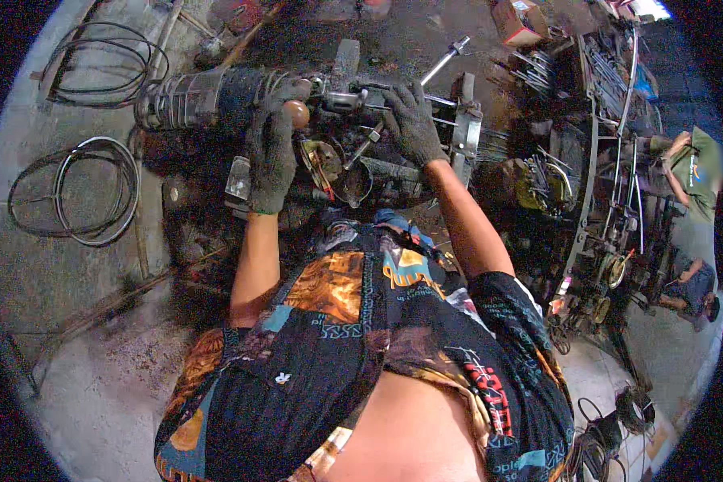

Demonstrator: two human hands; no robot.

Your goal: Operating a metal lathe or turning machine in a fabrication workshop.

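Both my hands wear dark grey work gloves and are at a greasy metal machine [241, 92]. My left hand [273, 153] is closed about a brown ball knob [298, 114], its fingers bent over the top. Right of it, my right hand [414, 124] reaches in with bent fingers by a shiny metal cylinder [345, 100]; what lies under its fingertips is hidden. Below and between the hands are a round metal part [321, 161] and a short-handled lever [364, 149]. A long bright handle [446, 60] slants up behind my right hand.
Coiled black hose [108, 60] and a ring of cable [96, 193] lie on the left floor. Metal rods [538, 72] and a rack [594, 169] stand to the right. A cardboard box [520, 22] is at the back. Two other people [693, 173] are at the far right.
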